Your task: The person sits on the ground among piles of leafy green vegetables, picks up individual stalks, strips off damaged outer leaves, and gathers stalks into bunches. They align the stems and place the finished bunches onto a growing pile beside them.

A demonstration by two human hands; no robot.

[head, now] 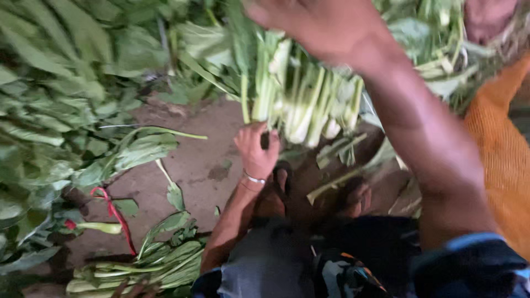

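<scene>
Red tie [116, 215]: on the earth floor, well left of the left hand. Left hand [256, 149]: raised, fingers curled at the cut stem ends of the leafy-green bundle [301, 99]; grip uncertain. Right hand [317, 25]: arm outstretched, palm down, resting atop the bundle; closure cannot be told.

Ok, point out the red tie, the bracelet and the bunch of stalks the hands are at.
red tie [117, 216], head view, on its middle stretch over the dirt.
bracelet [254, 179], head view, on the band at the left wrist.
bunch of stalks [302, 105], head view, on the pale stems.
</scene>
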